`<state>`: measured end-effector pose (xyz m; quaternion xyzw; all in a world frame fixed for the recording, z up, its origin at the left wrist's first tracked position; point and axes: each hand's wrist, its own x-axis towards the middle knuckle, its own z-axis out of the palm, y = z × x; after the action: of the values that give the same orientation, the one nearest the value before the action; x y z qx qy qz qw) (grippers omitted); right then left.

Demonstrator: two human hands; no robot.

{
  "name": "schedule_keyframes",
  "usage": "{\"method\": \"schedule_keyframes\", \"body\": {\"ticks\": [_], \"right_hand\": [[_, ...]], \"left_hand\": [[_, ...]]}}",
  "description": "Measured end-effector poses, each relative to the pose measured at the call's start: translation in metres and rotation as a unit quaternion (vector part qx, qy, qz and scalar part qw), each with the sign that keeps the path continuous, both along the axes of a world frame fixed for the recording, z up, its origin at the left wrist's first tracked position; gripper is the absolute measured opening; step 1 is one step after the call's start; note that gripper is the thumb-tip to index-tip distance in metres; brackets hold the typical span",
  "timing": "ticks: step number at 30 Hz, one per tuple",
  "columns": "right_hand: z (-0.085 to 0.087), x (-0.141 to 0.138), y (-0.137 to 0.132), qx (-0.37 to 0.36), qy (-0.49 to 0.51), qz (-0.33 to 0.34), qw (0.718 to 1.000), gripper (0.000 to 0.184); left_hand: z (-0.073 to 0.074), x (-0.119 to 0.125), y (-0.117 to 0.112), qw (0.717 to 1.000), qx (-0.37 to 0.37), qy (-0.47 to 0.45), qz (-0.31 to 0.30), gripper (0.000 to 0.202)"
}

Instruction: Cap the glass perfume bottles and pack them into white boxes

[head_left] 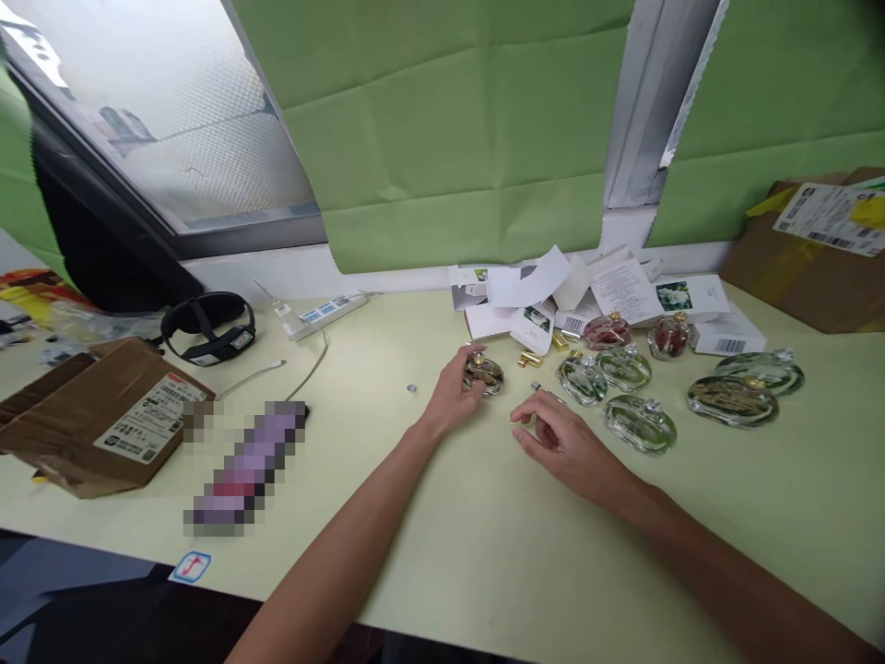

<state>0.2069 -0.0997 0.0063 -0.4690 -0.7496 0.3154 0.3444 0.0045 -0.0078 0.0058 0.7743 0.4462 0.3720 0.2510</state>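
My left hand [457, 392] grips a small round glass bottle [486, 373] with dark amber tones and a knobbed top, standing on the table. Its fingers reach over the top and around the side. My right hand [557, 433] hovers just right of it, fingers loosely curled and thumb apart, with nothing visible between them. Behind that hand lies a thin metallic piece [551, 395], partly hidden. Small gold caps [530, 358] lie beyond. Several flat oval glass bottles spread to the right, among them a clear one [640, 424] and a dark-patterned one [733, 402].
Opened white cartons [622, 286] pile against the wall. Red-tinted bottles [668, 337] stand before them. Brown cardboard boxes sit at the far right [795, 267] and left [76, 433]. A pixelated phone [253, 461], a cable, a power strip [324, 315] and a black head strap [207, 327] occupy the left.
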Motion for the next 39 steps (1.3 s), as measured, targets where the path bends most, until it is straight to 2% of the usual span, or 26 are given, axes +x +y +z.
{"method": "schedule_keyframes", "body": {"ticks": [4,9,17,22,39], "right_hand": [[0.002,0.000,0.001,-0.002,-0.007,-0.041,0.999,0.011],[0.003,0.001,0.000,0.025,-0.026,-0.088,0.995,0.021],[-0.002,0.002,0.000,0.026,-0.088,-0.031,0.995,0.035],[-0.008,0.002,0.003,0.042,-0.113,0.015,0.993,0.036],[-0.005,0.004,0.003,0.046,-0.110,0.022,0.993,0.032]], "left_hand": [[-0.001,0.001,-0.001,1.000,0.008,0.002,-0.011,0.054],[0.000,0.002,-0.002,1.000,0.016,0.002,-0.019,0.054],[-0.002,0.003,-0.002,1.000,0.020,0.002,-0.018,0.053],[0.000,0.004,-0.004,1.000,0.014,0.002,-0.021,0.052],[0.001,0.006,-0.006,0.999,0.013,0.015,-0.025,0.053]]}}
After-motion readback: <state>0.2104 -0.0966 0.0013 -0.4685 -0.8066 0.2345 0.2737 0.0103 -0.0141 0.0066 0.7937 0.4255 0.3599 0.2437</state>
